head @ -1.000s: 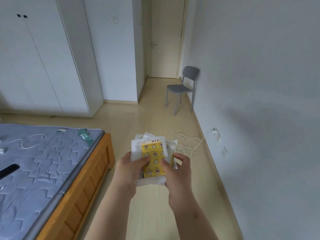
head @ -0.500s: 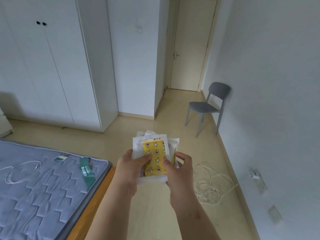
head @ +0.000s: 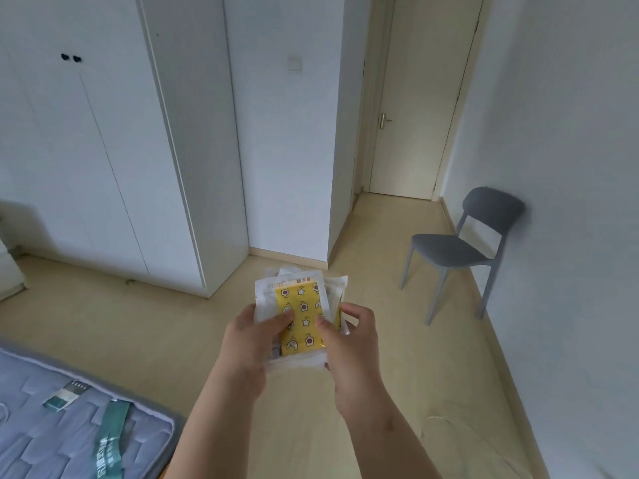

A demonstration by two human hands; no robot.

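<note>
While the left grip and right grip both pinch the yellow-topped stack of clear plastic packets above the pale wooden floor, rear packets sit fanned; loosened thumbs would likely spill them.

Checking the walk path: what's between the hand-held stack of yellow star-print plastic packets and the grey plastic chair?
Head view: only bare pale wooden floor between the yellow star-print packets and the grey plastic chair.

The pale wood floor carries a grey chair at its right edge and a white cable. On the mattress corner lies a green label strip.
</note>
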